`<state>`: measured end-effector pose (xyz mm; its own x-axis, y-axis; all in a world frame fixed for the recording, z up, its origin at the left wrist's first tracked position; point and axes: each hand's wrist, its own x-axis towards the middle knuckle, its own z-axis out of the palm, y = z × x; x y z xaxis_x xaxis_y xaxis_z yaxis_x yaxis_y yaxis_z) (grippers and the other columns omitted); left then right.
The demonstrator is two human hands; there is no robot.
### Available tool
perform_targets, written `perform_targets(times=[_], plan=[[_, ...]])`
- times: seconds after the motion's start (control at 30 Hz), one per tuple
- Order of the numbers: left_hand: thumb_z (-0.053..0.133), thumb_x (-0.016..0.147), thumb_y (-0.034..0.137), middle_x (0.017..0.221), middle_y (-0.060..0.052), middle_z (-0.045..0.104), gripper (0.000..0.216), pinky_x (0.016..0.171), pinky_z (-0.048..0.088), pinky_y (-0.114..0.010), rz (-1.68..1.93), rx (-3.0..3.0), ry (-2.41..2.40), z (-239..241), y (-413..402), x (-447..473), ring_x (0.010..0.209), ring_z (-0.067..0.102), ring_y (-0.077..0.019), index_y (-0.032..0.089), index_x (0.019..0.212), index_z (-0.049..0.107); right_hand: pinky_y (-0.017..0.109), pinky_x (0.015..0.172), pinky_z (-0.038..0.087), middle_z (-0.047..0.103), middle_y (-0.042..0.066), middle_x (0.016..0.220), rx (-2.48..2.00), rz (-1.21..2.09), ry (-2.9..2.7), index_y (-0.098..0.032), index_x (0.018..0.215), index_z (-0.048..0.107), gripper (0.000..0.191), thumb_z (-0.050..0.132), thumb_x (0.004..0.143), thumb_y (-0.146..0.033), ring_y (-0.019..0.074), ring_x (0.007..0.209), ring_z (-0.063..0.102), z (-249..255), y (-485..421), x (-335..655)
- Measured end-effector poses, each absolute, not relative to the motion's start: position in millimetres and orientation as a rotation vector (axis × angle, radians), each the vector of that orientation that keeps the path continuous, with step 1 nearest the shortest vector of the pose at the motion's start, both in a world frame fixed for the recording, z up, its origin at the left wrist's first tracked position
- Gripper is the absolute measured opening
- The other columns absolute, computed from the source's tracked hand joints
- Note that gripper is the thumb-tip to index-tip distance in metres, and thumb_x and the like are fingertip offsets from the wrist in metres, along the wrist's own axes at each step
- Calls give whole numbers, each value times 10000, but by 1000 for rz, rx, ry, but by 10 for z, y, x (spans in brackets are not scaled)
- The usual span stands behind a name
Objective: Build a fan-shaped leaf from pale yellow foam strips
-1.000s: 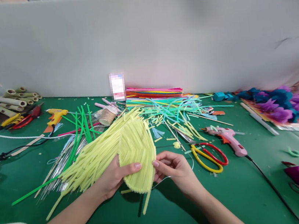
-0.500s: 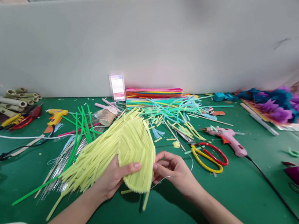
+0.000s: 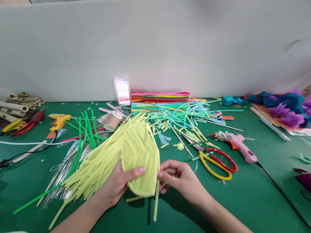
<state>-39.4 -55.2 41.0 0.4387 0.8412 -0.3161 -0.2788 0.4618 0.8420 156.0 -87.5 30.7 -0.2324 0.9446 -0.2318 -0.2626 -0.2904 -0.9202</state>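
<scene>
Head cam: left hand [image 3: 118, 183] grips the yellow straw fan [image 3: 139, 157] from behind, thumb across its front, right hand [image 3: 181, 178] pinches a thin wire [image 3: 169, 181] at its lower edge, all just above the cluttered green table [image 3: 243, 204], grey wall [image 3: 163, 46] behind.

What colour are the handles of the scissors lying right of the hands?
One handle yellow, the other red, on the scissors; seen clearly in the head view.
</scene>
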Motion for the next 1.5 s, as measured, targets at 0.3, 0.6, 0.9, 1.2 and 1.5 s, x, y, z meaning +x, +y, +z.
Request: perform_targets(times=[0.3,0.6,0.9,1.2,1.5], plan=[[802,714,232,1071,-141,739,453,673,608,-346,785,791,833,424,-562,-377,718,732,-241,152,1128,636,228,551,549,733,29,646,-1067,1680,-1002,-152,763,616,350,788,711,-453,124,532,676,289,-883,1556],[759,772,236,1014,-131,747,438,684,605,-378,800,824,799,394,-541,-390,695,732,-246,167,1171,590,229,549,552,726,33,636,-1092,1675,-1007,-143,758,625,392,788,688,-492,121,518,670,306,-884,1542],[787,740,252,1092,-120,722,525,747,596,-366,900,884,877,390,-505,-378,849,714,-256,165,1209,569,224,588,549,735,38,678,-1061,1755,-1014,-134,893,635,425,816,674,-450,124,575,685,274,-891,1517],[764,754,316,1060,-128,733,456,812,566,-404,957,1006,965,332,-472,-400,927,706,-296,130,1148,631,233,635,546,736,42,739,-1011,1732,-1088,-134,1004,660,386,768,755,-409,112,605,673,277,-907,1532],[757,748,376,1150,-131,709,431,798,578,-384,1027,1115,1080,350,-475,-391,1024,676,-326,134,1094,671,236,626,550,742,70,771,-1035,1705,-1070,-135,1033,700,389,714,803,-449,135,641,698,236,-909,1495]])
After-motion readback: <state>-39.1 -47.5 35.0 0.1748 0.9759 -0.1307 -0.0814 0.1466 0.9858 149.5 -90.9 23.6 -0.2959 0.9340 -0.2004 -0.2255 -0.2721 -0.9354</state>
